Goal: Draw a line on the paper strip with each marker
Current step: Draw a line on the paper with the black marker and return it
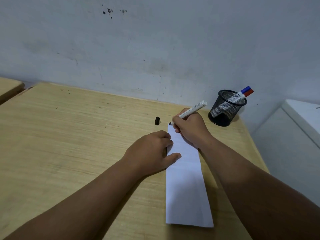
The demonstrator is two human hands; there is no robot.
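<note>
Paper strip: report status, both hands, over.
Right hand shut on marker, tip at strip far end. Left hand pinning strip. Cap off, clear of the strip.

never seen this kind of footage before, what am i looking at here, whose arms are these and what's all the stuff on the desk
There is no robot here. The single picture comes from a wide-angle camera worn on a person's head, looking forward and down, so the two bare arms reaching in from the bottom belong to that person.

On the pale wooden desk lies a long white paper strip. The left hand presses flat on its left edge to steady it. The right hand grips a white-barrelled marker, its dark tip at the strip's far end. No line shows on the paper.

The small black marker cap stands on the desk beyond the left hand. The black wire-mesh pen cup by the wall holds two more markers, one blue-capped and one red-capped.
</note>
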